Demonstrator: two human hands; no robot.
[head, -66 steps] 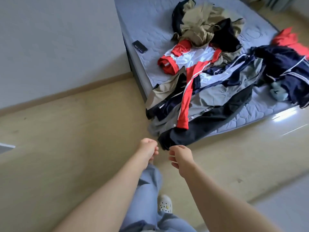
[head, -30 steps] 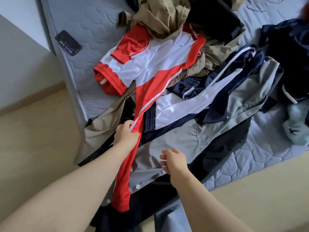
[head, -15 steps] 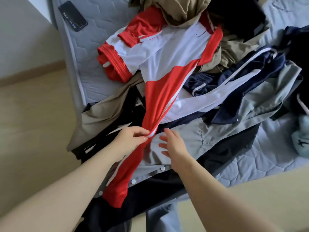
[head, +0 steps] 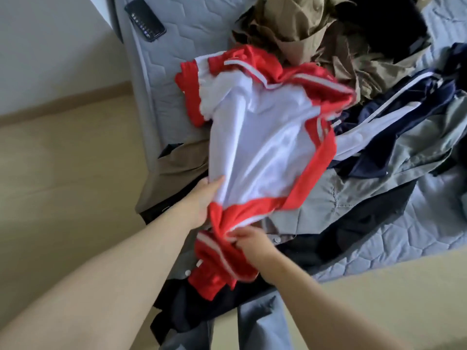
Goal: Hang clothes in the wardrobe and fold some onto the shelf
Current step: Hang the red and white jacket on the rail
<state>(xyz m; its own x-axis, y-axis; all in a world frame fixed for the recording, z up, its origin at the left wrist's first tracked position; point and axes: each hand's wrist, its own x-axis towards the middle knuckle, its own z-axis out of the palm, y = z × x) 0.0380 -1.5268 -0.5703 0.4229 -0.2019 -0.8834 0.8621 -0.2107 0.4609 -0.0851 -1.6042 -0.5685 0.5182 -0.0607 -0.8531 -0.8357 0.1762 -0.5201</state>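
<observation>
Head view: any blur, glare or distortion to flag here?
Head view: the shiny red and white jacket is motion-smeared, and the left hand and right hand gripping it are blurred too; head view: mild sheen on its white panel, no blown glare; head view: the grey quilted mattress edge runs tilted, a wide-angle effect.

The red and white jacket is showing smooth, slightly glossy cloth that is catching the light in soft streaks. The khaki garment and the grey shirt are looking matt and woven, the khaki creased. The mattress is wearing quilted matt fabric. The phone is gleaming glassy black, and the floor is giving off a faint sheen like smooth pale wood.
</observation>
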